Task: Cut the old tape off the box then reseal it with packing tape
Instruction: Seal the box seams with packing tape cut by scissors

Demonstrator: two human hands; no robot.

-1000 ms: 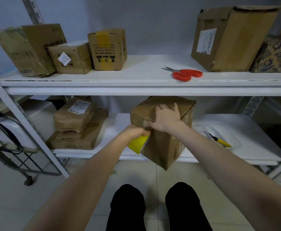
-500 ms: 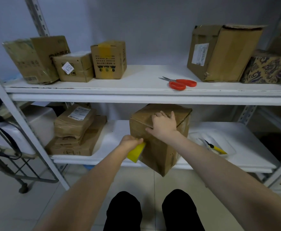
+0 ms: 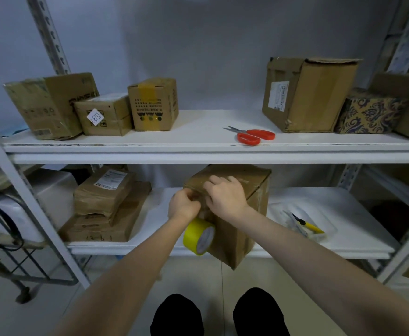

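Note:
A brown cardboard box [image 3: 242, 229] sits on the lower white shelf [image 3: 358, 229], with one corner hanging over the front edge. My right hand [image 3: 226, 198] rests on its top front edge, fingers bent and pressing down. My left hand [image 3: 184, 206] is curled at the box's top left corner, right beside the right hand. A yellow roll of packing tape [image 3: 196, 235] hangs just below the left hand against the box's front face. What the left fingertips pinch is hidden. Red-handled scissors [image 3: 252, 135] lie on the upper shelf [image 3: 198, 132].
A yellow utility knife [image 3: 307, 225] lies in a clear tray [image 3: 329, 229] right of the box. Stacked parcels [image 3: 106, 204] stand to the left on the lower shelf. Several boxes line the upper shelf. A metal cart [image 3: 4, 234] stands at far left.
My left hand rose from the box's front face to its top left corner, beside the right hand. The tape roll now hangs below it with its white core showing. My right hand's fingers have bent.

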